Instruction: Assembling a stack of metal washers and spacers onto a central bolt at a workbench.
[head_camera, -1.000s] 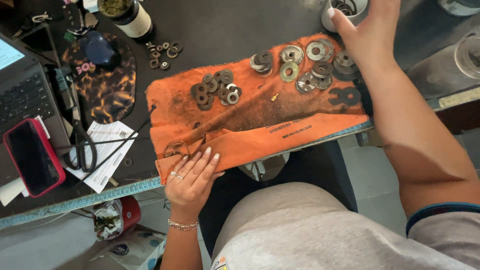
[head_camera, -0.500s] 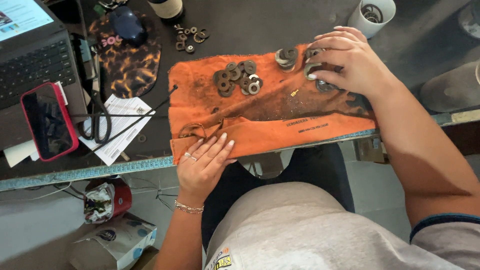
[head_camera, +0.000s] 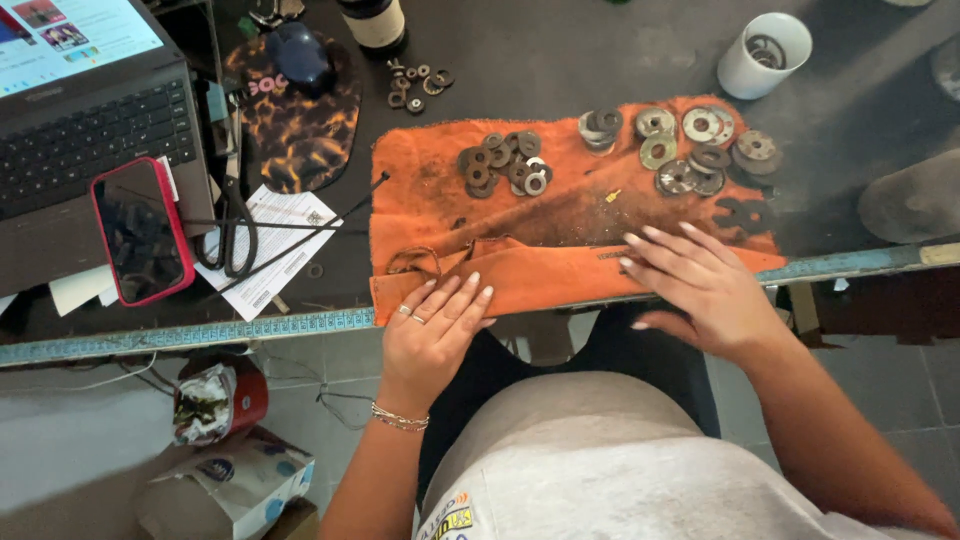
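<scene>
Right hand (head_camera: 700, 285) withdrawn from washers (head_camera: 690, 150), now flat, open on orange cloth (head_camera: 560, 215); cloth's long axis follows desk's front edge; left hand (head_camera: 435, 325) open.

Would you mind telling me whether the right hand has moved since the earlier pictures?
Yes. The right hand has come back from the large washers at the far right of the orange cloth to its near edge, resting flat there.

Laptop (head_camera: 85, 110), red phone (head_camera: 142, 230), white cup (head_camera: 762, 55), scissors (head_camera: 236, 235).
</scene>
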